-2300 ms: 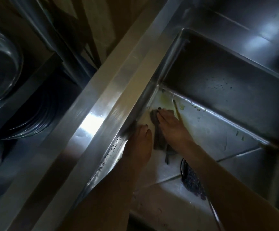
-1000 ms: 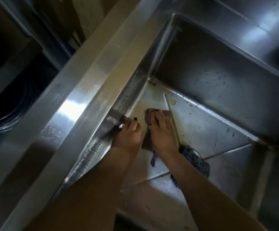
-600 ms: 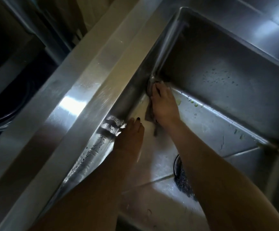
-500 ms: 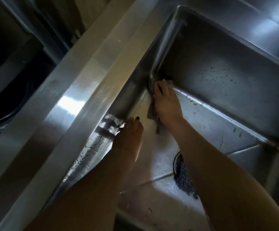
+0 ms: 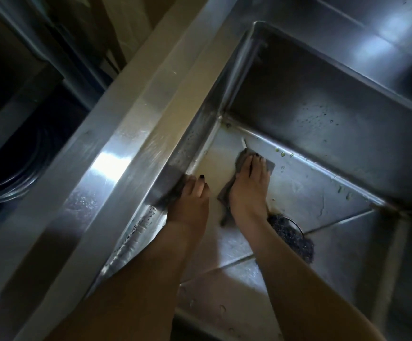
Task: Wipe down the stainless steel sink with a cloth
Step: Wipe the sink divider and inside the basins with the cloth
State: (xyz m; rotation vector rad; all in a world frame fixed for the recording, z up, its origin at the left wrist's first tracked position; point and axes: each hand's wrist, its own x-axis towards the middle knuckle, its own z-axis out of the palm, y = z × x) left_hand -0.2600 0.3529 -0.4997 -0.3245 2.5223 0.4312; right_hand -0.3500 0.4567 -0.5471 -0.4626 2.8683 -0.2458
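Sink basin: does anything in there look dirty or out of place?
Yes: green specks cling along the far wall seam beyond the cloth, and a dark tangled clump sits over the drain.

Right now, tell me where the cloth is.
Head view: the grey cloth lies on the sink floor, pressed under the right hand, between the far corner and the drain.
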